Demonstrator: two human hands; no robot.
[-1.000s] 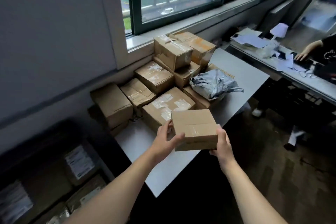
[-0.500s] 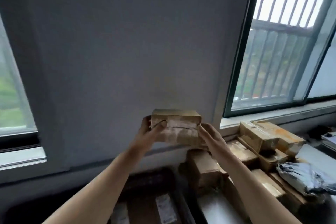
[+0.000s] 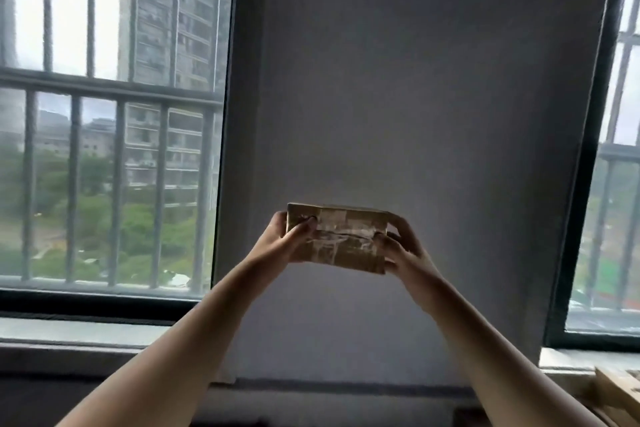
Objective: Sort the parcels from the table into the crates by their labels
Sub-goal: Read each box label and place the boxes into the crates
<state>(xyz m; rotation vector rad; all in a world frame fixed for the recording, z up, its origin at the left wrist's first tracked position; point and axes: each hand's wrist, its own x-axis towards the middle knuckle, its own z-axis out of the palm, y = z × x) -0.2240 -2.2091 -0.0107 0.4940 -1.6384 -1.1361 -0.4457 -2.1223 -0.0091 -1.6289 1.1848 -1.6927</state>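
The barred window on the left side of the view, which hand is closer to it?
Left. The left hand grips the parcel on the end toward that window; the right hand grips the far end.

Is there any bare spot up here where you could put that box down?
Only the window ledges. The left sill, under the barred window, looks bare. The right sill is bare near the wall, but parcels crowd the corner below it. The box hangs before the wall, left hand and right hand gripping its ends. The table is out of view.
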